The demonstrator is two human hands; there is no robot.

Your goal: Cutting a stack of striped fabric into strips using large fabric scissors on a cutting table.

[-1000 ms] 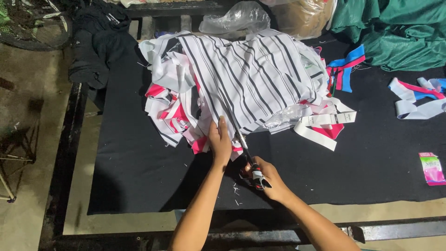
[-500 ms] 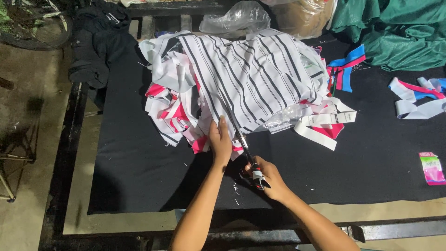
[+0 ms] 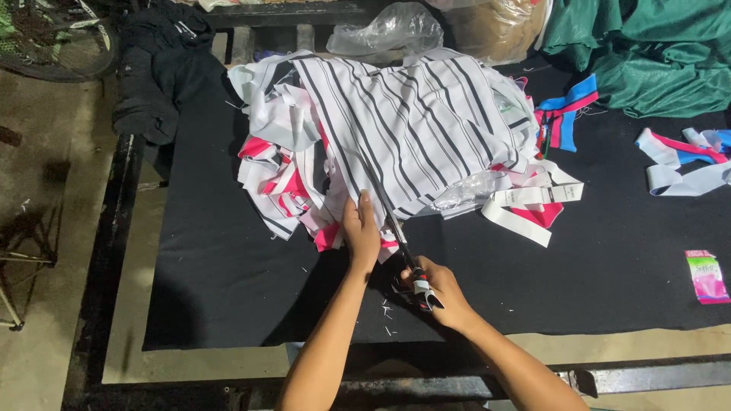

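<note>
White, black-striped fabric lies heaped on pink-and-white strips, scissors slicing into its near edge.

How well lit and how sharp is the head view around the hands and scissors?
Head view: light falls from above onto the striped fabric pile, which is bright and crisp; left hand and right hand are sharp; the scissors are thin and dim against the black table cover; the floor at left lies in shadow.
</note>
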